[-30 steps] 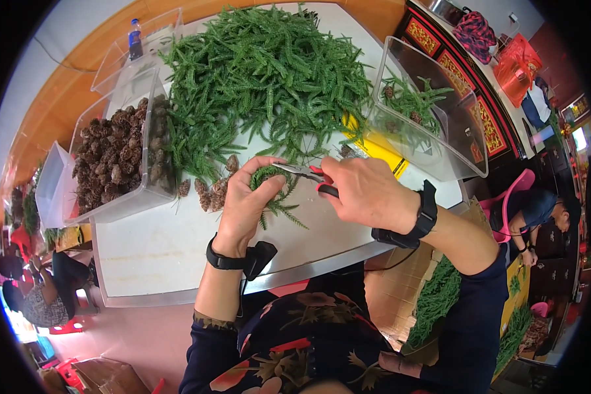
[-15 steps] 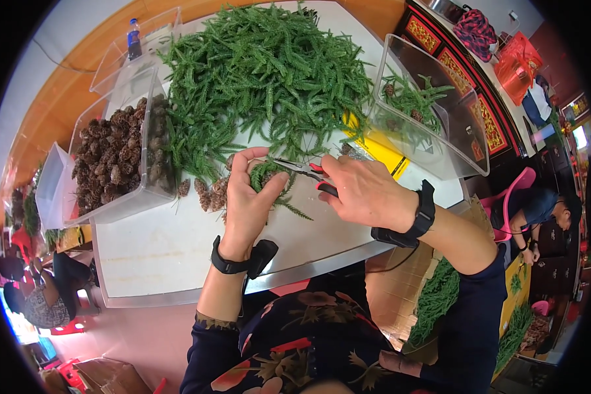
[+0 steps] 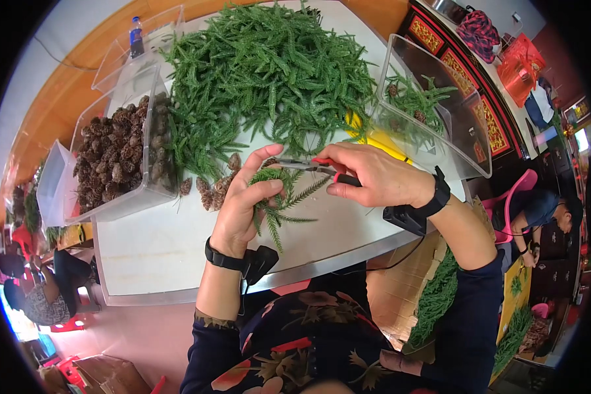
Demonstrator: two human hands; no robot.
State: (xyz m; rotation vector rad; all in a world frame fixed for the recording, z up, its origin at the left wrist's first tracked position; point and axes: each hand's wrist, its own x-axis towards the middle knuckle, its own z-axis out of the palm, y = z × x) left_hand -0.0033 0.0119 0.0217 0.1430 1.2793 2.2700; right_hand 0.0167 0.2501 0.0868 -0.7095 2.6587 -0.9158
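A green artificial pine sprig (image 3: 277,200) is pinched between the thumb and fingers of my left hand (image 3: 244,200), its needled branches spreading to the right and down. My right hand (image 3: 381,176) grips pliers (image 3: 338,176) with red and black handles. Their metal jaws reach left to the top of the sprig, beside my left fingertips; a brown pine cone seems partly visible there, but the exact contact is hidden. Several loose pine cones (image 3: 210,194) lie on the white table (image 3: 157,256) just left of my left hand.
A heap of green pine sprigs (image 3: 269,72) covers the table's far middle. At left stands a clear bin of pine cones (image 3: 115,154); at right, a clear bin (image 3: 463,141) holds finished-looking sprigs beside a yellow packet (image 3: 384,143). Other people sit at far left and right.
The sprig has turned in my left hand, so its branches fan out further right and downward. My right hand and the pliers have shifted slightly right, the pliers lying more level.
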